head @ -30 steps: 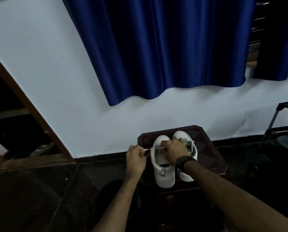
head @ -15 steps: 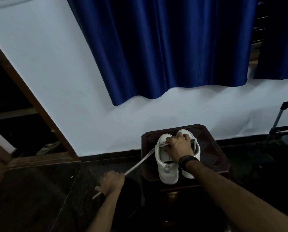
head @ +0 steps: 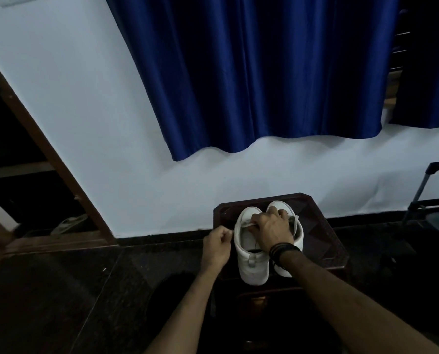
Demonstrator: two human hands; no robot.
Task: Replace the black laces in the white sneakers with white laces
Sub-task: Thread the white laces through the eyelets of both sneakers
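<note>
Currently listed: one pair of white low-top sneakers (head: 254, 261), standing side by side on a small dark brown wooden stool with cut corners (head: 323, 233), heels toward the person and toes toward the pale wall, so each shoe's long axis runs straight away from the body. White flat lace (head: 246, 223): a short stretch shows crossing the forward eyelets of the left-hand shoe, running sideways, across the shoe's length; its free end leads out to the left. Left hand (head: 217, 247): just beside the outer wall of that shoe, fingers curled, pinching what looks like the pale lace end between thumb and forefinger. Right hand (head: 270, 229): laid over the throats of both shoes, fingers bent down onto the lacing area, dark cord bands at the wrist; whether it grips the lace or only steadies the shoe cannot be told. Judgement: the left hand is the nearer to the free end, and the coming pull should go leftward, square to the shoe's axis. Black laces: none discernible in the dim light.
</note>
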